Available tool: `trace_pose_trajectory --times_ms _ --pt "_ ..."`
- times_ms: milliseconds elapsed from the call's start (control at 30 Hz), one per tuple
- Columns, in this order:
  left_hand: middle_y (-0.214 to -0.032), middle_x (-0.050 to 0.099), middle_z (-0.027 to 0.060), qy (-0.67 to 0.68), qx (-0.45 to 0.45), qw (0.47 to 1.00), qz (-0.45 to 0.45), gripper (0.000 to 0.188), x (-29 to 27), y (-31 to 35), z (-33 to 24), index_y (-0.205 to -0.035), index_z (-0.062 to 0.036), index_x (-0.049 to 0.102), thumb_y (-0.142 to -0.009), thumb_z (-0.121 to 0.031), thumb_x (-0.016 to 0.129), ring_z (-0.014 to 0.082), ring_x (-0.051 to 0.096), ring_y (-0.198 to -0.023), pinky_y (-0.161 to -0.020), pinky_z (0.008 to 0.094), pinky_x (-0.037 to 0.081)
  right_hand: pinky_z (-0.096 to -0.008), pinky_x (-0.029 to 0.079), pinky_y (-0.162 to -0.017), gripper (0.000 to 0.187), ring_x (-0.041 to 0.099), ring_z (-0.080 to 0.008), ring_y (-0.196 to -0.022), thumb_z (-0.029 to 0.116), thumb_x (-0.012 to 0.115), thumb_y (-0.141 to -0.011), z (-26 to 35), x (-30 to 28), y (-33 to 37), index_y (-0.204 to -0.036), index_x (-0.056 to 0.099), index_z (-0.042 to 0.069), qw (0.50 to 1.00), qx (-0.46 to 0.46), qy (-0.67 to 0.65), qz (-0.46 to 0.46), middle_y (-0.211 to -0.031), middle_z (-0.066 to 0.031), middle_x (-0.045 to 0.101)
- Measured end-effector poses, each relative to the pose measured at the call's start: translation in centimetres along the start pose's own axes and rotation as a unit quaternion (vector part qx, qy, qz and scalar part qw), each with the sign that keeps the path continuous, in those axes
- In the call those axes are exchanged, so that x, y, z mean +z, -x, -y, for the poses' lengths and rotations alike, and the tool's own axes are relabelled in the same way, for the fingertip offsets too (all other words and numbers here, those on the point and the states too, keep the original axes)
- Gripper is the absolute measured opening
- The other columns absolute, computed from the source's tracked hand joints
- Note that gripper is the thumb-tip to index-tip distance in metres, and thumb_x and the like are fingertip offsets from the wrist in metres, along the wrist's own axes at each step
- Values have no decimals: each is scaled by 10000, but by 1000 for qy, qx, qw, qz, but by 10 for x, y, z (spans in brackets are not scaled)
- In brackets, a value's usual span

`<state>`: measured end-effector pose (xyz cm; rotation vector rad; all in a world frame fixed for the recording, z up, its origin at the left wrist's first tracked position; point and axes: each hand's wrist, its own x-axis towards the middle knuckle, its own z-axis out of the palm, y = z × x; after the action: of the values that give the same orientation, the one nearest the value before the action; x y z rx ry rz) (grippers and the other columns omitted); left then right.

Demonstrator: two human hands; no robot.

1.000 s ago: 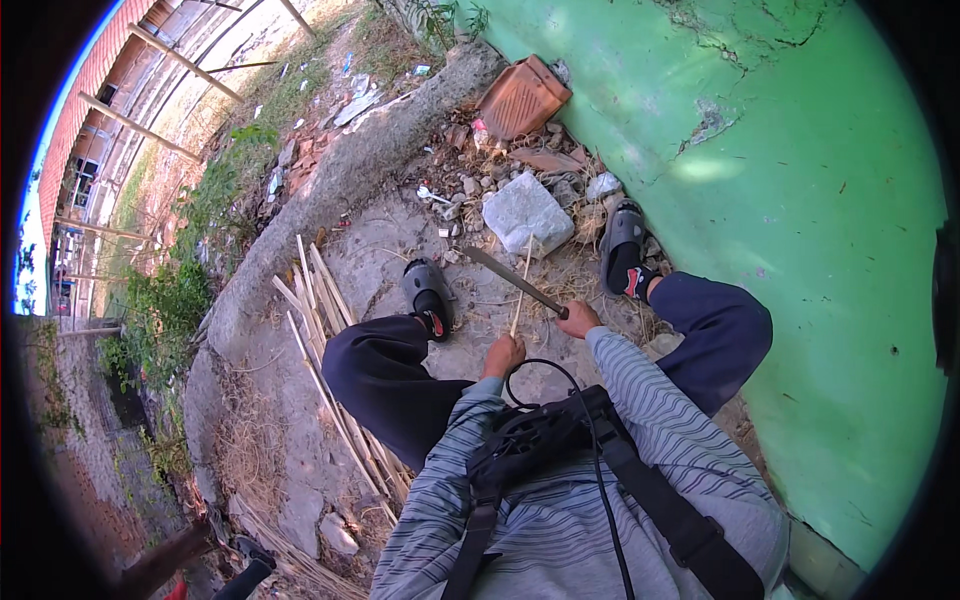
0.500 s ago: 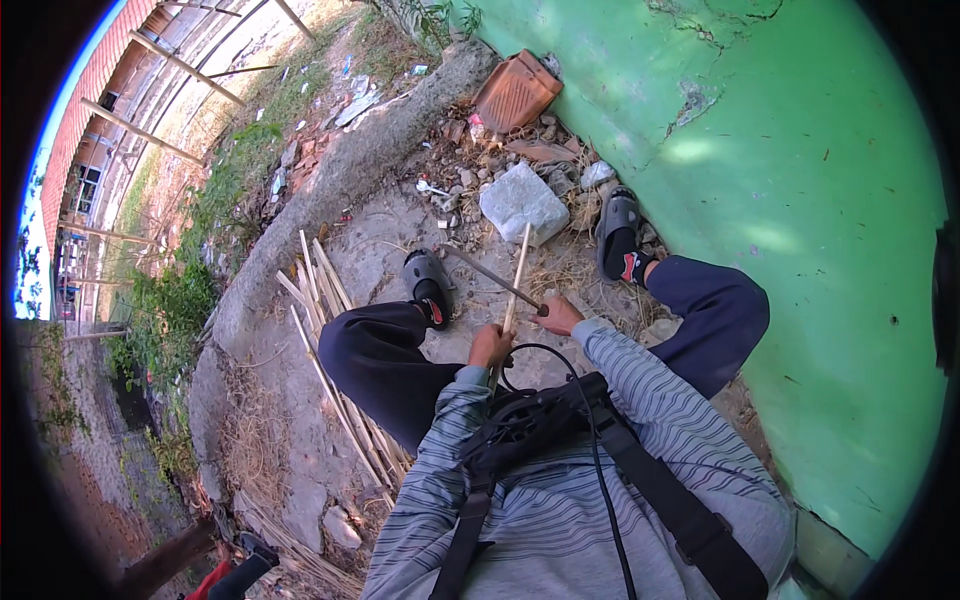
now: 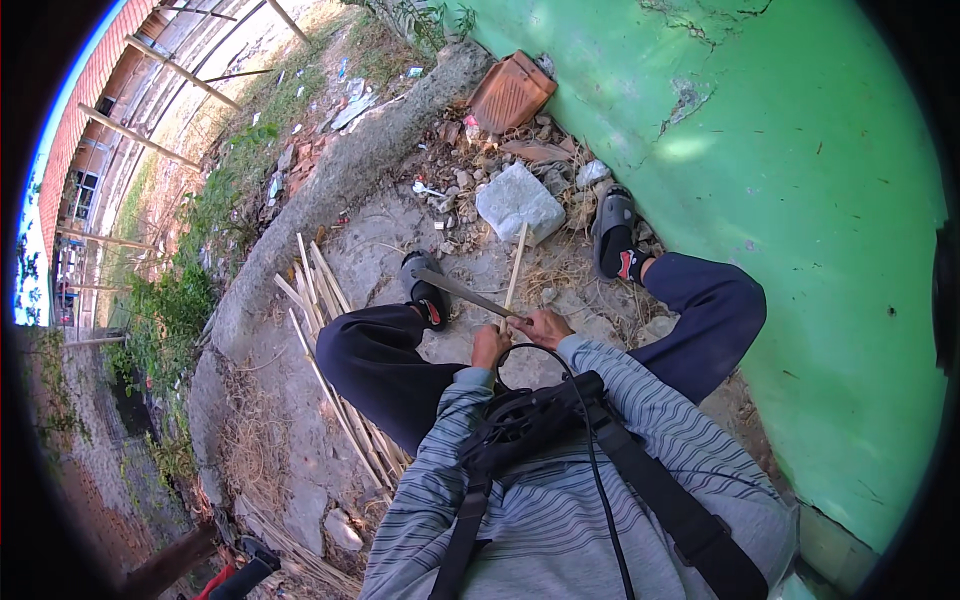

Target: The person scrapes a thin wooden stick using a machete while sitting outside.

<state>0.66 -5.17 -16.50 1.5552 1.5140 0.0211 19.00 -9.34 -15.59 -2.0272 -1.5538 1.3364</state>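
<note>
My left hand (image 3: pixel 489 346) is closed around the lower part of a pale bamboo strip (image 3: pixel 517 262). The strip slants up and away, its far end against a whitish stone block (image 3: pixel 518 200). In my right hand (image 3: pixel 546 328) is the handle of a long knife (image 3: pixel 462 291). Its dark blade points to the far left and crosses the strip just beyond my left hand. Both hands are close together, nearly touching, between my bent knees. The fingers' undersides are hidden.
Several pale strips (image 3: pixel 325 280) lie in a pile left of my left leg. A green wall (image 3: pixel 800 200) rises at the right. An orange roof tile (image 3: pixel 512 92) and rubble lie at the far end. A low concrete ridge (image 3: pixel 330 175) runs along the left; a black cable (image 3: pixel 592 430) crosses my front.
My right hand with the knife has come left and nearer to my left hand. The blade has turned, showing more of its flat side, and sits lower along the strip.
</note>
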Motion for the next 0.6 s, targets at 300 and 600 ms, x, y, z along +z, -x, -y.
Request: trace_pose_trajectory --times_ms 300,600 --pt "-796 688 281 55 14 997 54 341 -10 -3 20 -946 75 701 -925 -262 655 398 707 -697 -641 486 564 -498 525 -729 864 685 -396 -757 867 427 -846 22 -12 13 -962 766 82 996 -91 25 -7 -736 -225 669" --pt "-665 633 164 176 -84 970 142 240 -21 17 -13 -925 129 628 -957 -108 630 254 657 -504 -404 414 547 -505 532 -761 862 688 -402 -790 854 450 -848 1 -17 -2 -935 752 51 999 34 11 15 -802 -230 692"
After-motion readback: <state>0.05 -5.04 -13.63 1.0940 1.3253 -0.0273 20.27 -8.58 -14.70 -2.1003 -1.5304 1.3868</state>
